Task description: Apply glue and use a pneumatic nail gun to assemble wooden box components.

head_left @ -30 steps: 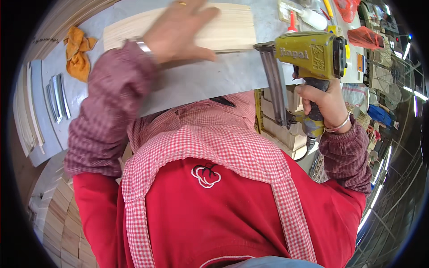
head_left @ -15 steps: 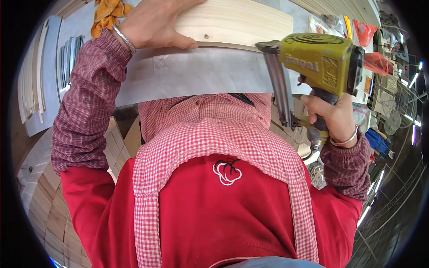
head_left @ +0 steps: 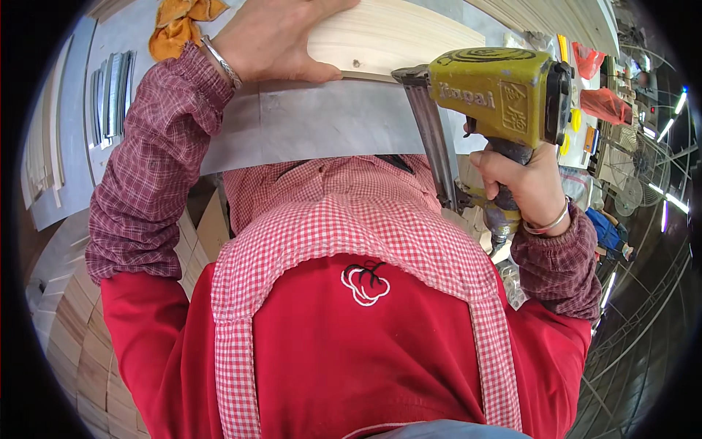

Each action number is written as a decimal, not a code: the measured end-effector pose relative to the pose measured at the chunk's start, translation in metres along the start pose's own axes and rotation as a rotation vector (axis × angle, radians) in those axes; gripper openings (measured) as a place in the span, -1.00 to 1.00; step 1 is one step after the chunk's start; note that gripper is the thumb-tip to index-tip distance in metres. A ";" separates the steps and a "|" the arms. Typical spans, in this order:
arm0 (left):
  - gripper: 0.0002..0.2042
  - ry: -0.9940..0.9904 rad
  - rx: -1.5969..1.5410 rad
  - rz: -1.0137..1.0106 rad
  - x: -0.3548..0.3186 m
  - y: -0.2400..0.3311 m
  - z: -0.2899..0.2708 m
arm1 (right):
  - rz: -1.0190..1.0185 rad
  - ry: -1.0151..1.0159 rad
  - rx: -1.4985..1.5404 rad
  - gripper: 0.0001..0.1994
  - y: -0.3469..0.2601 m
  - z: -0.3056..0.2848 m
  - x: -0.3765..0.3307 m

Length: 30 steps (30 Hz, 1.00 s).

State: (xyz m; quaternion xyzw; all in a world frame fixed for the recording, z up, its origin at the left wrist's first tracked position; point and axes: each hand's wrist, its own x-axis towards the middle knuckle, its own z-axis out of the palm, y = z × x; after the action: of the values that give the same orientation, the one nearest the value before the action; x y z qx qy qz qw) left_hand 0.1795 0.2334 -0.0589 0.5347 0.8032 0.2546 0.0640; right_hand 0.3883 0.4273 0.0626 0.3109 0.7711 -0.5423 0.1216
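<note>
While our left hand (head_left: 274, 36) lies flat with the fingers pressed together on the pale wooden board (head_left: 395, 33), the thumb hooks over the near edge, which looks meant to pin the board against the grey worktop (head_left: 314, 124) so it cannot slide. We close our right hand (head_left: 515, 179) around the dark grip of the yellow nail gun (head_left: 504, 91), fingers wrapped tight; we cannot tell whether a finger rests on the trigger. We hold the gun upright, its long metal magazine (head_left: 431, 139) running down toward our chest and its nose meeting the board's near edge just beside our left thumb, seemingly so that the fastener goes in close to where the wood is held firm. Further out, an orange cloth (head_left: 179, 22) lies bunched on the worktop beyond our left wrist, thin metal strips (head_left: 110, 95) lie in a row to the left, and stacked wooden pieces (head_left: 73, 322) sit low on that side. Red bags (head_left: 603, 102) and small clutter crowd the bench to the right
</note>
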 end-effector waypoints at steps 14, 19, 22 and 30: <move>-0.23 0.187 0.267 0.280 -0.010 0.005 0.017 | -0.006 0.026 -0.015 -0.93 -0.001 0.007 -0.003; -0.26 0.083 0.219 0.069 -0.041 0.040 0.030 | -0.089 0.052 -0.199 -0.71 0.006 0.000 0.001; -0.24 0.223 0.196 0.129 -0.053 0.040 0.050 | -0.090 0.042 -0.196 -0.69 0.003 -0.001 0.005; -0.22 0.226 0.158 0.149 -0.052 0.045 0.051 | -0.041 0.019 -0.231 -0.78 0.001 -0.005 0.007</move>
State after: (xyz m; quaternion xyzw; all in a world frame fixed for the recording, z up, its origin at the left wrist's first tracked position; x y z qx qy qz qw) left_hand 0.2581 0.2179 -0.0904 0.5642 0.7809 0.2532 -0.0883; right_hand 0.3840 0.4349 0.0601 0.2841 0.8357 -0.4492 0.1381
